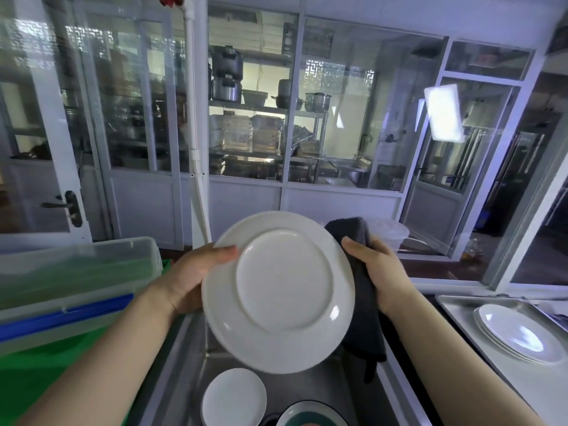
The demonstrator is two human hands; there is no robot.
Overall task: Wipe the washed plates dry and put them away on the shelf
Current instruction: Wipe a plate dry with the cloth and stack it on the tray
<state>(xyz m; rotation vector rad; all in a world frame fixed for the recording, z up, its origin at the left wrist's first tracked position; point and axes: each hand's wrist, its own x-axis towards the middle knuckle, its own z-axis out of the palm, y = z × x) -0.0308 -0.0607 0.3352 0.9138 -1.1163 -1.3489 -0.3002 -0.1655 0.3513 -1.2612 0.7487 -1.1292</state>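
I hold a large white plate (282, 290) up over the steel sink (181, 348), its underside facing me. My left hand (190, 278) grips the plate's left rim, thumb on the back. My right hand (378, 269) presses a dark grey cloth (362, 302) against the plate's right edge; the cloth hangs down behind the plate. In the sink below lie a small white plate (233, 398) and a dark-rimmed bowl (310, 415).
A stack of white plates (519, 333) rests on a metal tray (455, 305) on the counter at right. Clear plastic lidded boxes (76, 272) sit at left over a green surface (37, 370). Glass partitions and a white pipe (196, 133) stand ahead.
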